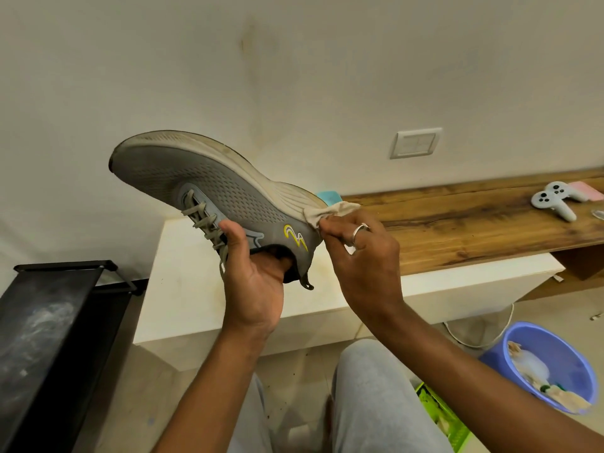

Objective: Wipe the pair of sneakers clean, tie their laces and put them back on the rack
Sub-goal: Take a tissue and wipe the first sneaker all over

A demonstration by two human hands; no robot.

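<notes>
Right of the black rack (49,322), the left hand (258,289) is holding a grey sneaker (209,181) sole-up in the air, fingers (277,261) curling inside its collar. Near the heel a yellow-and-white logo (295,237) is showing, no writing legible, and the right hand (366,256) is pinching a beige cloth (327,212) against the midsole. Far right, a blue basin (562,348) is holding pale rags (536,371).

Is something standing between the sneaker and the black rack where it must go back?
Nothing visible does. The left hand holds the sneaker in the air, above and right of the rack; no object shows between them.
</notes>
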